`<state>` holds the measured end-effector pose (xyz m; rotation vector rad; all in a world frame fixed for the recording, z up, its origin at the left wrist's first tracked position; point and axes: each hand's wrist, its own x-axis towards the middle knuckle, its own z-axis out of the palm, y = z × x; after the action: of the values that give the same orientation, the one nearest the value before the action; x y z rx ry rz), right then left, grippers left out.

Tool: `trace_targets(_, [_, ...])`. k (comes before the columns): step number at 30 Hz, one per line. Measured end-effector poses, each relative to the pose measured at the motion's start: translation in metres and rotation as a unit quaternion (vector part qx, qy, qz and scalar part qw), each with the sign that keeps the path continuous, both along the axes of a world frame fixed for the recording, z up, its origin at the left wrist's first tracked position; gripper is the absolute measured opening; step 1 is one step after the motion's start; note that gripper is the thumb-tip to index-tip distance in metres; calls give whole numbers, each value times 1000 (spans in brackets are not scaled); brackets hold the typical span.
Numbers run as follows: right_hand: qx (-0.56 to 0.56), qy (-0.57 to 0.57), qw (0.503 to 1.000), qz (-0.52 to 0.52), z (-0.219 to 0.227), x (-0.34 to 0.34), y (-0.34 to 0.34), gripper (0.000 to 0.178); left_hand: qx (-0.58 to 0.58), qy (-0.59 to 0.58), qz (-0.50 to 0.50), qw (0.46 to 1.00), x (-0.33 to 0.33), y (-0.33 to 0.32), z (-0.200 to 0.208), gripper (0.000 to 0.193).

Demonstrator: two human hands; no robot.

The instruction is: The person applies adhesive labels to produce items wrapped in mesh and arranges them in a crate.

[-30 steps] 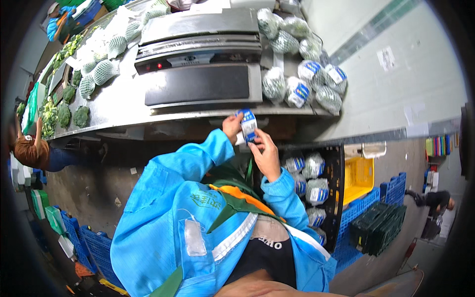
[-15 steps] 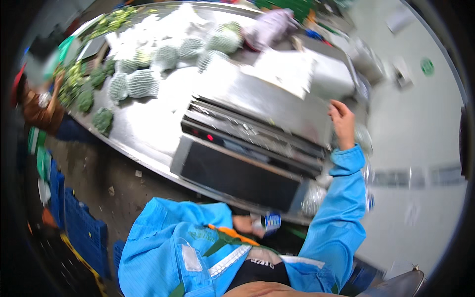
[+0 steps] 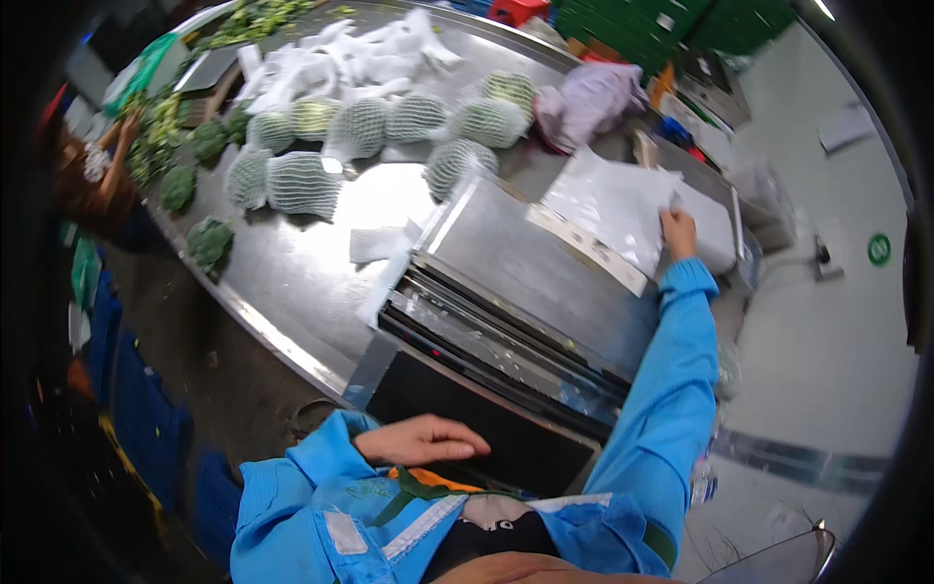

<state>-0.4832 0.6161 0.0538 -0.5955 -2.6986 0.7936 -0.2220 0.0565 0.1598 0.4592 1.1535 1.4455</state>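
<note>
Right hand [image 3: 678, 232] touching right edge of bags [image 3: 608, 209]; whether pinching, cannot tell. Bags lying partly over machine [image 3: 545, 253] on desk [image 3: 277, 292], probably for easy reach. Left hand [image 3: 420, 440] hovering empty, fingers extended, beside black pad [image 3: 516, 443].

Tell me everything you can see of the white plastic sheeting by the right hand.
The white plastic sheeting looks thin, glossy and slightly wrinkled. A pale, stiffer-looking strip with small dark marks runs along its near edge. Its near part lies slanted across the machine's metal top. The right hand is at its right edge, fingers curled against it; how firmly they grip cannot be told. Whether it is one sheet or several is unclear.
</note>
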Motion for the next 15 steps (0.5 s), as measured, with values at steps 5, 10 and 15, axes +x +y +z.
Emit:
trace_targets(5, [-331, 165, 929, 7, 146, 30, -103, 22, -7, 171, 206, 964, -35, 35, 22, 36])
trace_targets(10, [-392, 241, 886, 46, 243, 140, -150, 17, -23, 615, 355, 704, -66, 104, 63, 102])
trace_targets(15, [-391, 311, 861, 93, 298, 275, -186, 15, 73, 703, 320, 631, -47, 149, 99, 120])
